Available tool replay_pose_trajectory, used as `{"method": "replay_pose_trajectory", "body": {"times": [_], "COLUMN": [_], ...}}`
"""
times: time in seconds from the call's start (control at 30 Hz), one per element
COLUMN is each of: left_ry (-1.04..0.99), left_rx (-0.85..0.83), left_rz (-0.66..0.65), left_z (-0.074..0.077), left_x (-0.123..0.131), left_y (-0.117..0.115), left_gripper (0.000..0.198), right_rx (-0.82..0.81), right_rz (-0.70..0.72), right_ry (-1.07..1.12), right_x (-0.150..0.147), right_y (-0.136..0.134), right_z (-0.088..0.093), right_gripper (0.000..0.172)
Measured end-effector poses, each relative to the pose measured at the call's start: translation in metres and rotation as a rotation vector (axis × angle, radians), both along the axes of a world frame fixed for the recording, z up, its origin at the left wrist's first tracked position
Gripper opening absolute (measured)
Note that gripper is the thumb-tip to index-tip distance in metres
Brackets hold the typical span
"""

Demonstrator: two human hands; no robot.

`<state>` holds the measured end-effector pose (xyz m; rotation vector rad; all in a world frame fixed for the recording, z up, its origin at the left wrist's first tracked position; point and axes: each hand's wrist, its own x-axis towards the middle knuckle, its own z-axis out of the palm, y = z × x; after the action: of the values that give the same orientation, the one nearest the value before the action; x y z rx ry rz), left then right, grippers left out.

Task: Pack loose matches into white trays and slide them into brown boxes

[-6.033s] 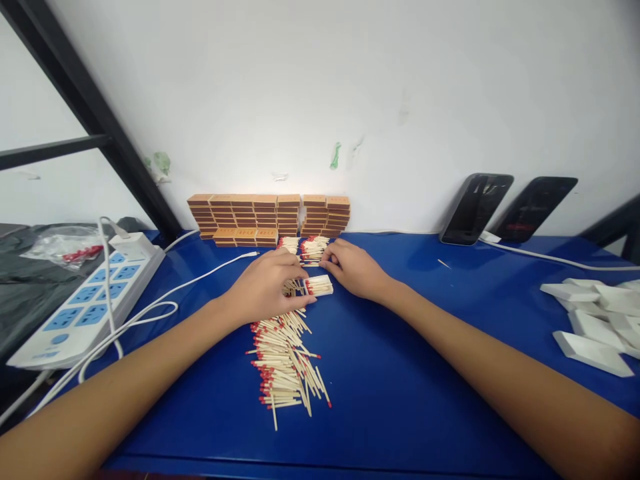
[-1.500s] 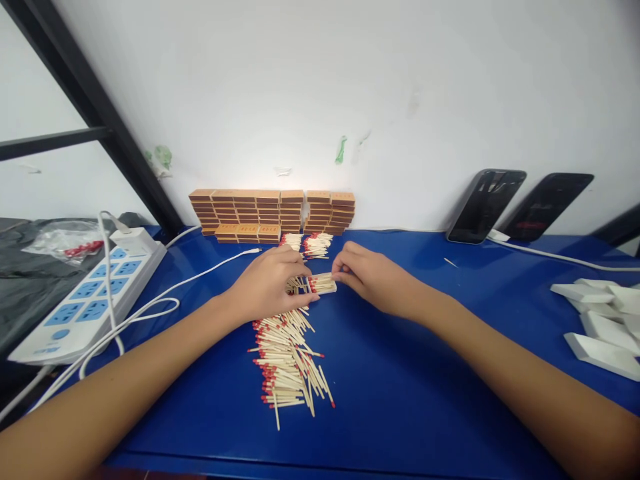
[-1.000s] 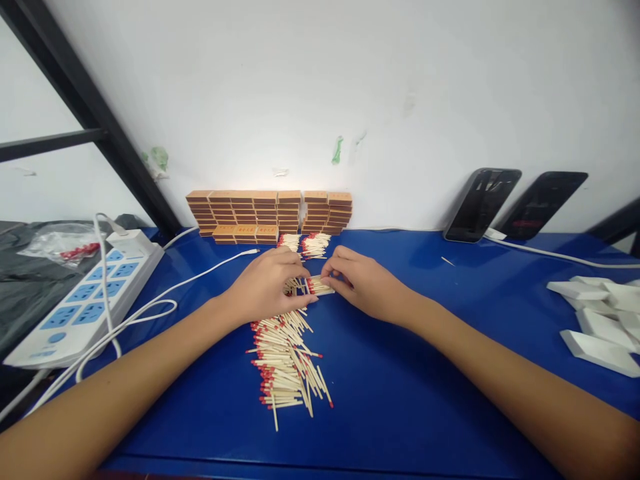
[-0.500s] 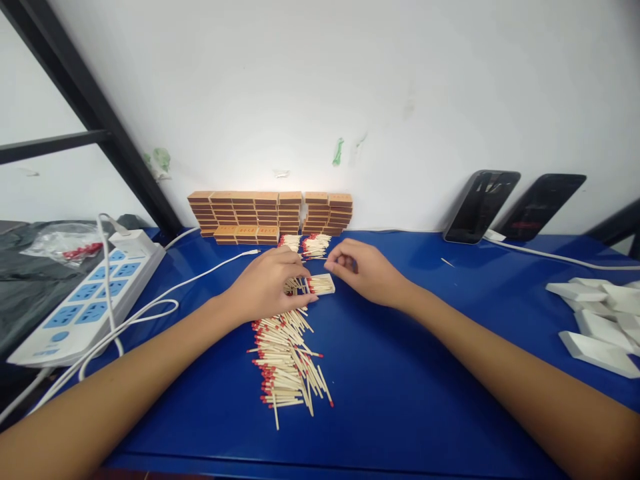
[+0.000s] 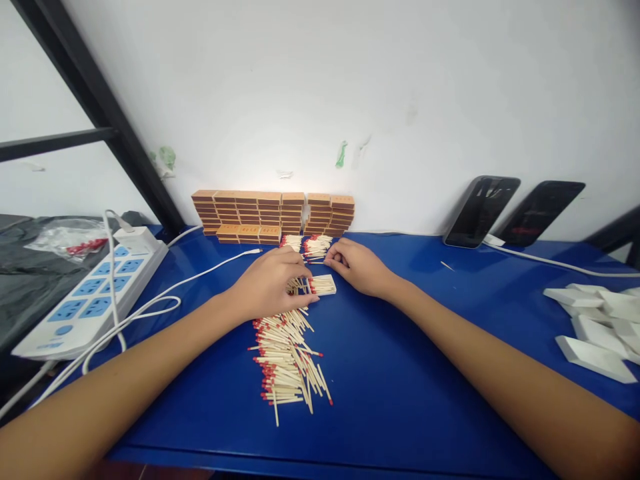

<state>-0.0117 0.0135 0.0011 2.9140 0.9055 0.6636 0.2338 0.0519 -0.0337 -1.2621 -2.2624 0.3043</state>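
White wall is rising beyond all the fingers, those of the left hand and the right hand alike. Blue tabletop is stretching beneath them. Black frame is slanting down, far left of the left fingers. Power strip, white with blue sockets, is lying well left of those same fingers. Stack of matchboxes, orange tops, dark sides, is standing beyond the fingers, near the wall.

Heap of white pieces is sprawling well right of the right fingers. Two dark phones are leaning back, right of and beyond those fingers.

Pile of matches, red heads mostly leftward, is spreading nearer than the left fingers and partly under them. Two clumps of matches are lying just beyond the fingers, before the matchboxes.

Small white tray, matches inside, heads left, is sitting between left thumb and forefinger, which are clamping its left end. Right fingertips are bunching together just beyond the tray. One match is pointing leftward from them; cannot tell whether pinched. Lone match is lying well right of the right fingers.
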Motion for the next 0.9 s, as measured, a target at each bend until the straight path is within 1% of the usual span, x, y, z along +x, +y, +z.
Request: {"method": "replay_pose_trajectory", "body": {"times": [0.2,0.33,0.53,0.73,0.9], "left_ry": [0.013,0.018,0.006,0.01,0.008], "left_rx": [0.006,0.006,0.015,-0.005,-0.003], "left_rz": [-0.01,-0.005,-0.018,0.009,0.015], "left_z": [0.0,0.0,0.0,0.001,0.001], "left_x": [0.001,0.001,0.0,-0.001,-0.001], "left_y": [0.0,0.001,0.0,0.0,0.0], "left_gripper": [0.035,0.034,0.035,0.035,0.035], "right_rx": [0.032,0.049,0.021,0.011,0.003], "right_rz": [0.037,0.084,0.059,0.05,0.108], "right_ry": [-0.021,-0.016,-0.013,-0.033,-0.035], "right_x": [0.001,0.001,0.002,0.002,0.005], "right_y": [0.001,0.001,0.002,-0.006,-0.008], "right_z": [0.0,-0.001,-0.001,0.003,0.004], "right_gripper": [0.006,0.012,0.008,0.008,0.007]}}
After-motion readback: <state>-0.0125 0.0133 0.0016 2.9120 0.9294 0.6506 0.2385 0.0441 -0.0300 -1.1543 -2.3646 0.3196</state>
